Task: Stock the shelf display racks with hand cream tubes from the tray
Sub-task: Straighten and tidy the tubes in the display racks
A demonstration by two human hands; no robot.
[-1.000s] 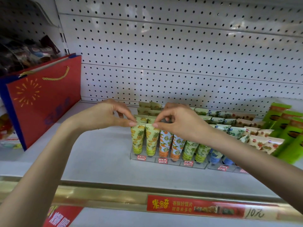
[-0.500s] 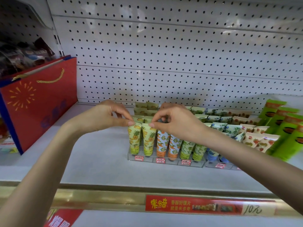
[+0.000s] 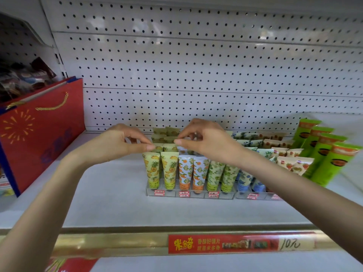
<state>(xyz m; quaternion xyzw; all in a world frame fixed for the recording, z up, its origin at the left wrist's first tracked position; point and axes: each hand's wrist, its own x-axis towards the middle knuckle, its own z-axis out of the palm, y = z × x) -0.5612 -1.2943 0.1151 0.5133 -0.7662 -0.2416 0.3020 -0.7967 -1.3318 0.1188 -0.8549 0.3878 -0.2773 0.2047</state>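
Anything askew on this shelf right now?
Yes: the front strawberry tubes at the right end lean sideways, while the pineapple tubes stand upright in the rack. The wide-angle lens may exaggerate the lean. Nothing looks spilled or damaged.

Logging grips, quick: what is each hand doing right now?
Left hand: closed, pinching the top of the second-row pineapple tube.
Right hand: closed, pinching the top of the neighbouring pineapple tube.
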